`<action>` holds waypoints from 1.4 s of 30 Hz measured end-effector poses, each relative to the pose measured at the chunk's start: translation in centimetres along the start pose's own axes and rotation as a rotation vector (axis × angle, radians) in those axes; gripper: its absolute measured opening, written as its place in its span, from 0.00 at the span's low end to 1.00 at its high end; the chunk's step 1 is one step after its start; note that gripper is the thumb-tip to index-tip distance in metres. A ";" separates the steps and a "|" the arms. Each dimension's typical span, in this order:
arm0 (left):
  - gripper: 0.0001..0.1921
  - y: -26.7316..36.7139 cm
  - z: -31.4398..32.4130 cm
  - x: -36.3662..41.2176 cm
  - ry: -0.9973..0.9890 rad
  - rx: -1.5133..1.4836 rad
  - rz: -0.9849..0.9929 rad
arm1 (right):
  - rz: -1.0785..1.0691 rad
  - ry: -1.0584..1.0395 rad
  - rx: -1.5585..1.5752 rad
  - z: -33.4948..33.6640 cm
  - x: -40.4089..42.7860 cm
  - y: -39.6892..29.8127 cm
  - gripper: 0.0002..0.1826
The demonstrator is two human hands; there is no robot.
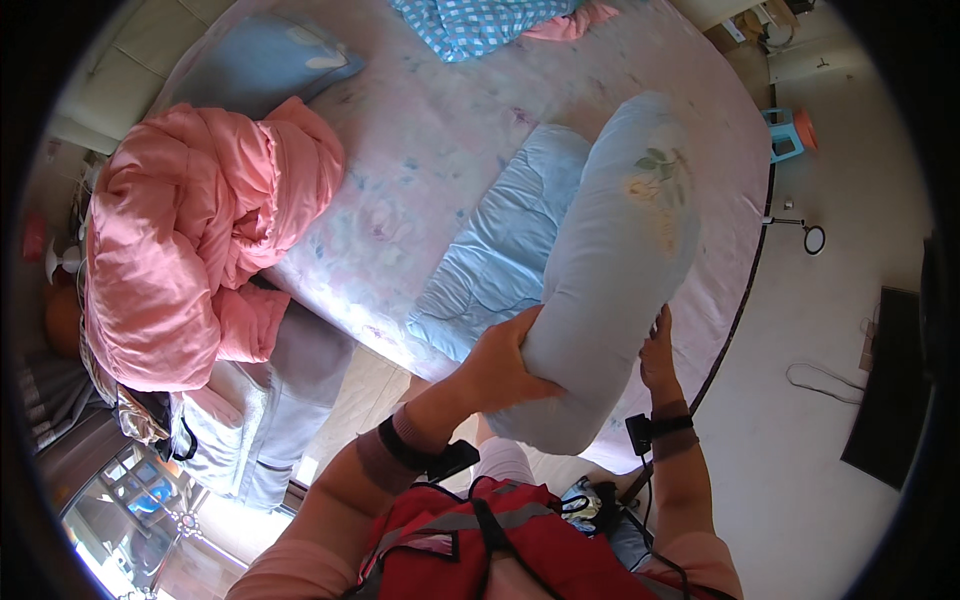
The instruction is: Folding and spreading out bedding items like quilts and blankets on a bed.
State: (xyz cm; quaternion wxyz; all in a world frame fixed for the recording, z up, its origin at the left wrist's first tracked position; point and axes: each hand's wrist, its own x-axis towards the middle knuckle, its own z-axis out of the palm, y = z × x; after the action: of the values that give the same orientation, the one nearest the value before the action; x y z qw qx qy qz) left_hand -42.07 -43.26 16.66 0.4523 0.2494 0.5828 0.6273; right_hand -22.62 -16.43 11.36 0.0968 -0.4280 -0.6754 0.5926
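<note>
A plump light-blue pillow (600, 292) with an embroidered yellow flower hangs between my two hands, its long side running away from me over the bed. My left hand (504, 367) grips its near left side, thumb on top. On the opposite side, my right hand (658, 352) presses against the pillow's edge, with part of the fingers hidden behind it. Beneath and left of the pillow, a light-blue quilted cover (495, 240) lies on the floral bedsheet (382, 187); the pillow covers part of it.
A bunched pink quilt (202, 232) rests at the left over grey furniture (300, 390). Another blue pillow (262, 64) lies by the headboard (142, 52). A blue checked cloth (480, 26) is at the far side. Rightward are a stool (784, 135), a round mirror (814, 240) and a television (885, 390).
</note>
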 end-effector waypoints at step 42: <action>0.44 -13.3 -1.9 8.7 -0.065 1.457 -0.238 | -0.006 -0.373 -1.332 6.1 15.9 -2.1 0.79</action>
State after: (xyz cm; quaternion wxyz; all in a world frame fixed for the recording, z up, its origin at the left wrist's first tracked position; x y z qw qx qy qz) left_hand -44.07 -37.97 1.71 0.2541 0.4402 0.8610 0.0204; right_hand -37.29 -9.65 5.53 -0.3030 -0.2854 -0.9019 0.1152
